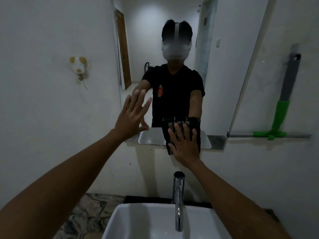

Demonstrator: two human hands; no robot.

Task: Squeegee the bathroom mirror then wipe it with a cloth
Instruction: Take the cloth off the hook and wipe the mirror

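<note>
The wall mirror (151,49) hangs above the sink and shows my reflection. My left hand (132,116) is flat with fingers spread, its fingertips touching the glass near the mirror's lower left edge. My right hand (185,145) presses a dark checked cloth (179,125) flat against the mirror's bottom edge, fingers spread over it. The cloth hangs slightly below the mirror onto the wall. A squeegee (283,107) with a grey handle and green head hangs on the wall to the right, its blade resting on a narrow shelf (241,135).
A chrome tap (178,200) rises between my forearms over a white basin (146,223). A marbled counter (89,213) lies left of the basin. A small yellow-and-white hook holder (78,66) sticks to the left wall.
</note>
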